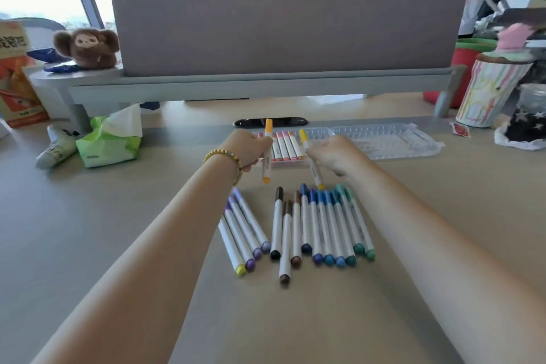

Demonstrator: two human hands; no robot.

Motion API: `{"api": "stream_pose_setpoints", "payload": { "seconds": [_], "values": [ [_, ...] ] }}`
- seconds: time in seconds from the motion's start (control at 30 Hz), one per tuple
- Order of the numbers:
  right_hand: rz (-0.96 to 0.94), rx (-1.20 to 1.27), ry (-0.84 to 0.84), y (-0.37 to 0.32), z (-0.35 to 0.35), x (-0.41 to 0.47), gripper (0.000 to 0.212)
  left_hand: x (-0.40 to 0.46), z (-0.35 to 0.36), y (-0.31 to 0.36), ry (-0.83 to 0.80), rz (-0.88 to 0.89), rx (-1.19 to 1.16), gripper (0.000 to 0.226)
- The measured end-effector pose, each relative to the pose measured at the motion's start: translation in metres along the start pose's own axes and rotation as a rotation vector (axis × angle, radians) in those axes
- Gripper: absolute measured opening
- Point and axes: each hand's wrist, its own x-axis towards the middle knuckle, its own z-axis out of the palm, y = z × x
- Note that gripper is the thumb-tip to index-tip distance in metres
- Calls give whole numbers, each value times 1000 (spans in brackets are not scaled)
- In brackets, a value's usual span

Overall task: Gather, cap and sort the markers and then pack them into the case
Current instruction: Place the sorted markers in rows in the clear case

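Head view. Left hand point(251, 149): clamped on orange marker point(267, 154), held upright over clear plastic case point(384, 142), probably for slotting beside pink and red markers point(285, 147) already in the tray. Right hand point(336, 156): gripping yellow marker point(311, 162), tilted, likewise staged for packing. Loose markers on desk point(118, 245), grouped by colour: purples point(245, 230), black and browns point(285, 233), blues and greens point(336, 227), apparently sorted for packing in order. Obscured: both sets of fingertips, near edge of case.

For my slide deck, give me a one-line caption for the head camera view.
Left hand and right hand each hold a yellow-capped marker above sorted markers, near the partly filled clear case.
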Motion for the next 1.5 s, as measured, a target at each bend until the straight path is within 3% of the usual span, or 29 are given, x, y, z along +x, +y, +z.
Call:
{"api": "stream_pose_setpoints", "payload": {
  "seconds": [0.03,0.17,0.4,0.67,0.83,0.93,1.0,1.17,1.5],
  "values": [
    [20,-10,14,3,-5,5,9,7,6,4,-4,9,3,32],
    [58,-14,66,18,-22,31,36,36,25,15,-12,-21,-135,27],
    [56,-18,68,28,-37,77,43,89,53,36,-4,-106,-235,19],
    [16,-50,8,27,-36,103,42,120,77,33,-2,-53,79,22],
    [4,-20,-17,23,-30,109,23,119,77,36,17,17,279,19],
    [-2,-9,-30,25,-28,110,34,118,80,32,50,41,377,31],
    [-4,1,-27,27,-27,109,33,115,82,30,66,78,438,26],
    [-4,21,-4,32,-26,109,38,117,82,22,90,124,421,29],
    [1,28,-18,34,-25,111,20,103,85,28,73,191,568,32]
  ]
}}
